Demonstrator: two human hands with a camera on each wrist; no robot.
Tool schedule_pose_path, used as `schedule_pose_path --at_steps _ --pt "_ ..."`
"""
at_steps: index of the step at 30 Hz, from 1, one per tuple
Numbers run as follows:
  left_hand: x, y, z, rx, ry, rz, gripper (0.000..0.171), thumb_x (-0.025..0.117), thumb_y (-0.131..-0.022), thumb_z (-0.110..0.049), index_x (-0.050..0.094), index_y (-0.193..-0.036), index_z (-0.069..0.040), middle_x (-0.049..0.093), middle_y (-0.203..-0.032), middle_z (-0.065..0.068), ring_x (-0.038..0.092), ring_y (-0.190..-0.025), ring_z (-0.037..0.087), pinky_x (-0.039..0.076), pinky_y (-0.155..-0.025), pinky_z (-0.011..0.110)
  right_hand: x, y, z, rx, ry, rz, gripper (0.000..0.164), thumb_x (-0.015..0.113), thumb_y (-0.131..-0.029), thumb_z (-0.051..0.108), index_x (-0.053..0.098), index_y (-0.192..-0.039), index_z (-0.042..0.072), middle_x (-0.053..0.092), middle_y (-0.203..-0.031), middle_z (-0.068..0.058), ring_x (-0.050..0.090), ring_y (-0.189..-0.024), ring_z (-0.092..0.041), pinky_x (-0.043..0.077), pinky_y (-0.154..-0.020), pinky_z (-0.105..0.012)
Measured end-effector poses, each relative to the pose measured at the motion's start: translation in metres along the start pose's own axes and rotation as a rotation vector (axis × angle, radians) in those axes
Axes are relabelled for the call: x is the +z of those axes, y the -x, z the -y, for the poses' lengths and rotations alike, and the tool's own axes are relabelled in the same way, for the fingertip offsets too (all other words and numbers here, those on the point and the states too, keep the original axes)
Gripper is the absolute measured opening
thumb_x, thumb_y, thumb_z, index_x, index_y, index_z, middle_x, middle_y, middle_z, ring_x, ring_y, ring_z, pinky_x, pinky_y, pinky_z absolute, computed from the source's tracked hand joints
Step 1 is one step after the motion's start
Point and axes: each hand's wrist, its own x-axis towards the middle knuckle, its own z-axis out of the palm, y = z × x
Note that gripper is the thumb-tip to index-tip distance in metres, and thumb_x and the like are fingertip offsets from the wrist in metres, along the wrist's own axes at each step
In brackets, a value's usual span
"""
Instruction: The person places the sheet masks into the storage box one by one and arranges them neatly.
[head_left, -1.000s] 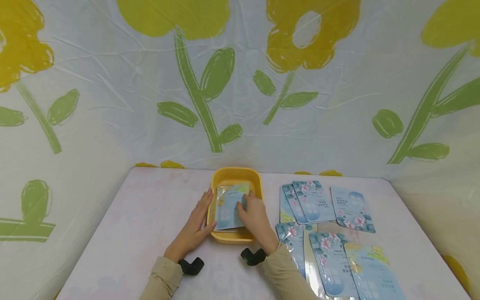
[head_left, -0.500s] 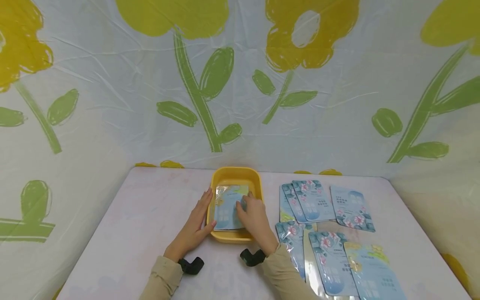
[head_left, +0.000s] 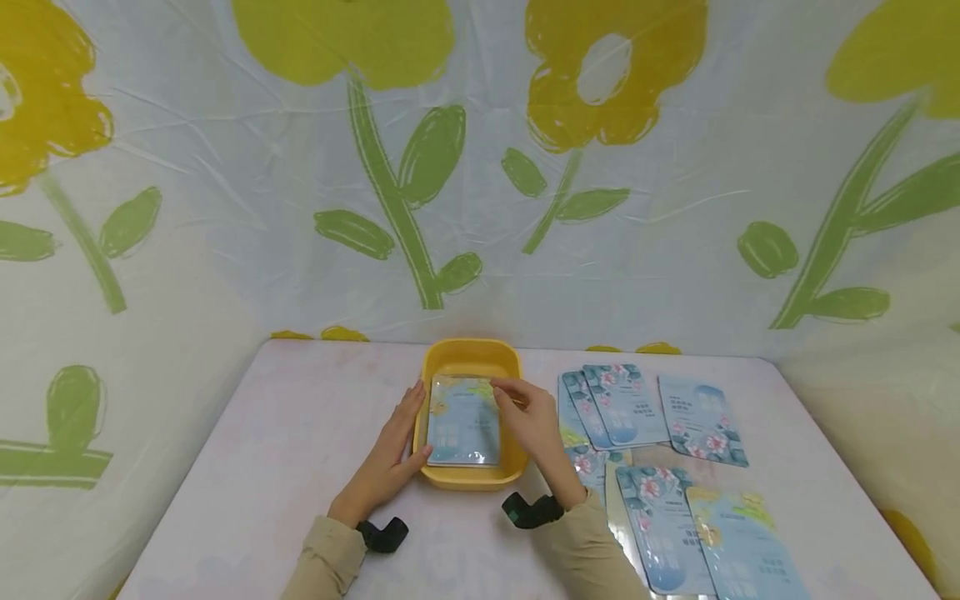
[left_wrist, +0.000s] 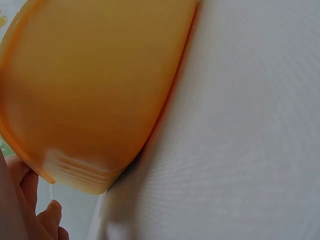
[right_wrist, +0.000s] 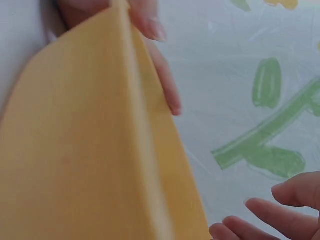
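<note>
The pale pink desk carries a yellow plastic rectangular tray near its far edge, with a light blue flat foil packet lying inside. The left hand rests relaxed against the tray's left wall; the right hand, fingers loosely extended, touches the packet's far right corner.

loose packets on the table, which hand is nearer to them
Right. The right hand is at the yellow tub's right rim, just beside the loose packets; the left hand rests against the tub's far, left side.
</note>
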Motion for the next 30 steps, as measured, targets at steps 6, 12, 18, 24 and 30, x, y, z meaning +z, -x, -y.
schedule_pose_path --at_steps 6,12,18,24,30 --pt "0.000 0.000 0.000 -0.013 -0.003 0.009 0.081 0.060 -0.096 -0.025 0.013 -0.160 -0.011 0.008 -0.167 0.003 0.009 -0.151 0.035 0.003 -0.122 0.034 -0.027 -0.005 -0.003 0.011 -0.026 -0.030 0.022 0.060 -0.099 0.011 0.072 -0.114 -0.001 0.070 -0.115 -0.015 0.066 -0.108 -0.030 0.054 -0.094 -0.039" --pt "0.000 0.001 0.000 -0.028 -0.002 0.008 0.081 0.061 -0.095 -0.024 0.014 -0.160 -0.010 0.007 -0.167 0.001 0.009 -0.151 0.035 0.004 -0.123 0.037 -0.061 -0.009 -0.007 -0.014 -0.053 -0.107 0.024 0.060 -0.100 0.015 0.073 -0.115 0.003 0.071 -0.114 -0.015 0.066 -0.106 -0.026 0.052 -0.084 -0.019" --pt "0.001 0.000 -0.001 -0.038 0.010 0.024 0.081 0.060 -0.096 -0.023 0.014 -0.160 -0.011 0.007 -0.167 0.001 0.007 -0.151 0.033 0.005 -0.123 0.040 -0.099 -0.010 -0.014 -0.039 -0.105 -0.237 0.025 0.060 -0.100 0.014 0.071 -0.116 -0.001 0.069 -0.114 -0.021 0.066 -0.101 -0.015 0.050 -0.085 -0.014" --pt "0.000 0.001 0.000 -0.040 0.011 0.019 0.081 0.060 -0.096 -0.023 0.014 -0.160 -0.011 0.008 -0.167 0.001 0.008 -0.151 0.035 0.005 -0.123 0.039 -0.135 -0.009 -0.029 -0.088 -0.160 -0.427 0.026 0.058 -0.100 0.009 0.067 -0.118 -0.008 0.070 -0.112 -0.017 0.069 -0.096 -0.012 0.052 -0.085 -0.015" --pt "-0.001 0.000 -0.001 -0.051 0.006 0.023 0.080 0.060 -0.096 -0.023 0.014 -0.160 -0.011 0.007 -0.167 0.000 0.007 -0.152 0.032 0.005 -0.123 0.038 -0.170 -0.008 -0.051 -0.053 -0.086 -0.618 0.026 0.056 -0.101 0.011 0.069 -0.118 -0.004 0.069 -0.115 -0.009 0.063 -0.100 -0.010 0.047 -0.086 -0.014"
